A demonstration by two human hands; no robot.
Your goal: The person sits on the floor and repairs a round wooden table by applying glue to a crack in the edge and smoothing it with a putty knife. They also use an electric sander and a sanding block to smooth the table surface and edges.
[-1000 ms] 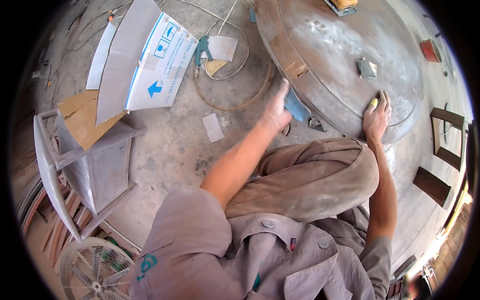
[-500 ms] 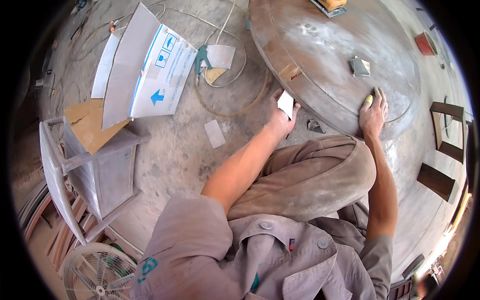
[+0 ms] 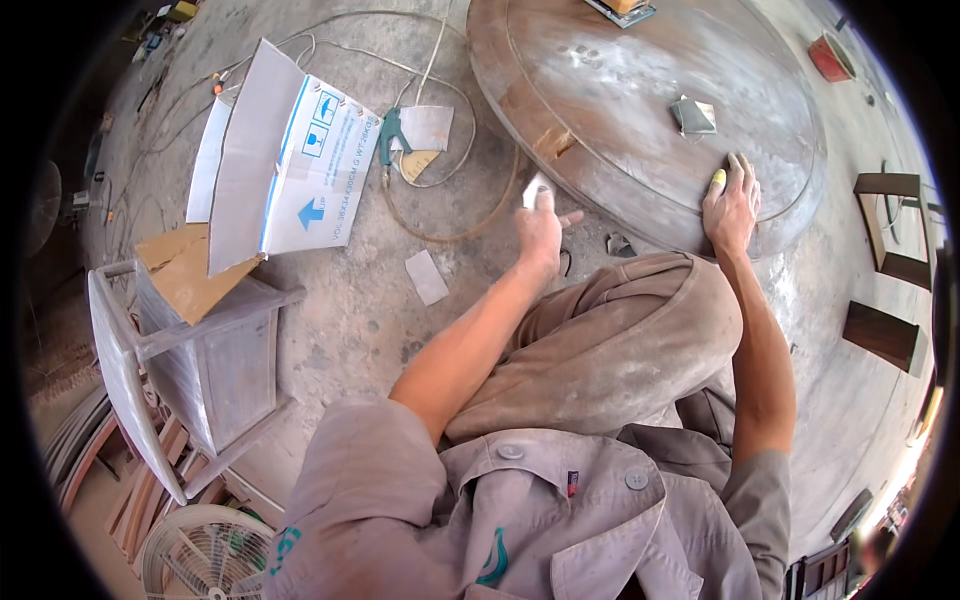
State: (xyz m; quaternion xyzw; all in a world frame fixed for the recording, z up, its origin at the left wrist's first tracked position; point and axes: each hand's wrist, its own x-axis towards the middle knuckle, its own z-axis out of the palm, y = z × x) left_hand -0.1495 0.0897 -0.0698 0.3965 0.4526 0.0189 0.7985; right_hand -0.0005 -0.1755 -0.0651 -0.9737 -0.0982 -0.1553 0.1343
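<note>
A round, dusty brown wooden panel (image 3: 640,160) with a grooved border lies in front of me. Close by its near left edge, my left hand (image 3: 541,238) pinches a small folded white sheet, likely sandpaper (image 3: 532,190), with one finger sticking out to the side. Whether the sheet touches the edge I cannot tell. My right hand (image 3: 732,212) rests flat on the panel's near right part, fingers stretched out, a yellow wrap on the thumb. Farther up the panel lies a creased grey-and-white sheet (image 3: 695,116), and a yellow power sander (image 3: 626,10) sits partly cut off at the top.
A green air blow gun (image 3: 391,135) with its hose lies left of the panel, near a pale loose sheet (image 3: 427,277). An open cardboard box (image 3: 320,190) stands on a wrapped chair (image 3: 235,370). A fan (image 3: 205,555), a red bucket (image 3: 831,58) and dark wooden frames (image 3: 885,335) lie around.
My left hand has moved left and away from me along the panel's edge with the sheet, and its grip has turned. My right hand stays on the panel. The whole view has shifted slightly.
</note>
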